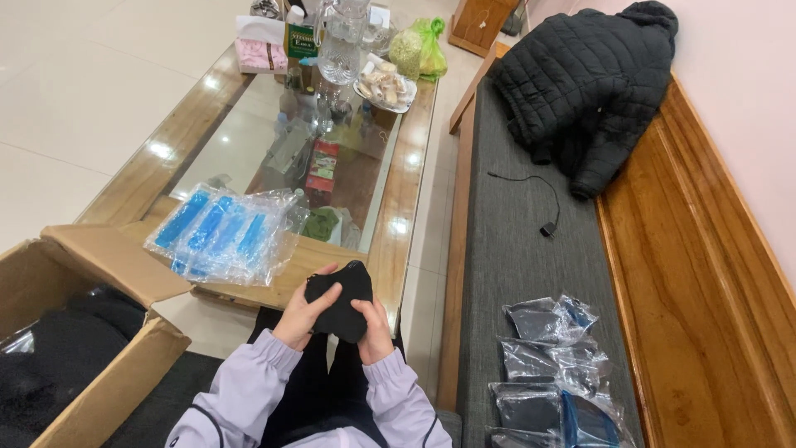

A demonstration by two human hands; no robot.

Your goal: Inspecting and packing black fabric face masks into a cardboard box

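Both hands, left hand [305, 313] and right hand [375, 325], grip a black cloth [340, 300] over the lap.

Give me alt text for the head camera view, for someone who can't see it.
Both hands, left hand and right hand, hold a small black fabric piece over the lap. Clear plastic bags with blue strips lie on the glass-topped wooden table ahead; an open cardboard box stands left.

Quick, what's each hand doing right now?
Left hand: closed on the black cloth piece, fingers on top.
Right hand: closed on the same black cloth piece at its right edge.
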